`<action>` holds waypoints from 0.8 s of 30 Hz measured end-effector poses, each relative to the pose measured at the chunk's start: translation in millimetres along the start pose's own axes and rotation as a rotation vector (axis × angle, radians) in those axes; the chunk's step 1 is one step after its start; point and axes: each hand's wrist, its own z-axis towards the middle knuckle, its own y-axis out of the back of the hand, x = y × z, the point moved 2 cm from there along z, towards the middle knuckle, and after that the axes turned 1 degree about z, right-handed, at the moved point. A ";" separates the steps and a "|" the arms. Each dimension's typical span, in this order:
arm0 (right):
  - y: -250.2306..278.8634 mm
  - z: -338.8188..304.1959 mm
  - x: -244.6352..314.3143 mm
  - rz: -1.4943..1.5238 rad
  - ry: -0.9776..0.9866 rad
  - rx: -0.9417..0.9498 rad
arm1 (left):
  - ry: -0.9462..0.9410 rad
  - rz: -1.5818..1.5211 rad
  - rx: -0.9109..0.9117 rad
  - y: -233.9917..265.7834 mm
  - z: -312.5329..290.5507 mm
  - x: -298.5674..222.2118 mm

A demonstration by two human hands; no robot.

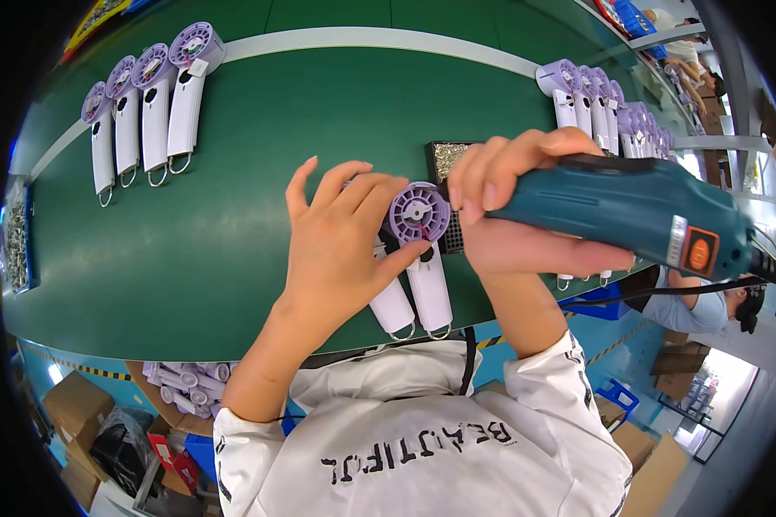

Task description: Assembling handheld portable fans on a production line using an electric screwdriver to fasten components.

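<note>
My right hand (502, 185) is wrapped round a teal electric screwdriver (612, 207), held level with its tip pointing left. That tip is by the upper right rim of a handheld fan (428, 297), and my right fingers partly hide it. The fan has a round, slotted purple head and a white handle with a metal loop. My left hand (332, 246) pinches the purple head between thumb and index finger, its other fingers raised. A second fan (391, 308) lies alongside, mostly covered by this hand. Behind my right hand is a black tray (434, 161) of small metal screws.
Several similar fans (151, 121) stand in a row at the far left of the green table (233, 258). More fans (578, 99) line the right side. The screwdriver's black cord (707, 290) runs off right. A box of fan parts (185, 388) sits below the table's edge.
</note>
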 end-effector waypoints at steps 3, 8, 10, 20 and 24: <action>8.5 -9.1 -16.9 -0.114 -0.064 0.011 | -0.015 -0.001 -0.004 -2.2 2.2 -0.5; -1.7 -10.5 -29.3 -0.337 -0.388 -0.096 | 0.014 0.020 0.029 -1.6 3.2 3.5; -0.2 -9.6 -33.7 -0.242 -0.417 -0.081 | 0.027 0.001 0.034 0.2 5.6 3.0; -5.2 -8.2 -20.7 -0.301 -0.500 -0.075 | 0.039 0.034 0.066 3.6 7.2 -7.2; 22.1 -39.2 -32.5 -0.740 -0.214 0.207 | 0.066 0.074 0.113 -2.4 5.1 -12.0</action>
